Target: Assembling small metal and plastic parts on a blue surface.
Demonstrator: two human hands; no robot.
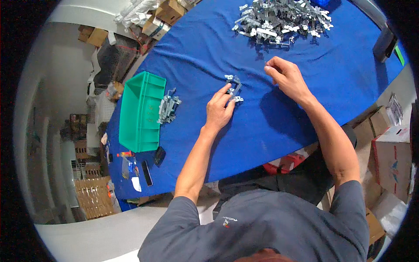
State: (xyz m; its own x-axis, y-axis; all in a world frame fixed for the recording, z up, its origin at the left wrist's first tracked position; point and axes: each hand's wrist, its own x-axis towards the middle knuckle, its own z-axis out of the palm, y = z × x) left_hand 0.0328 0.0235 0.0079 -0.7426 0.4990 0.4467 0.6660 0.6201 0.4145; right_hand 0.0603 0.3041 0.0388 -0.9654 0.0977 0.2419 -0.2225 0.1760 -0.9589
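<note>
Matt blue cloth covers the table. The small brackets and the heaped clips are shiny bare metal; the green bin is smooth plastic.

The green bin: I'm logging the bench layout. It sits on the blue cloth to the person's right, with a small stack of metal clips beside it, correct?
Not quite. The head view shows the green bin on the blue cloth to the person's left, not right. The small stack of metal clips does lie beside it.

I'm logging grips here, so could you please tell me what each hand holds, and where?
The left hand presses fingertips on small metal clips lying on the blue cloth. The right hand is curled; any hold cannot be told.
</note>
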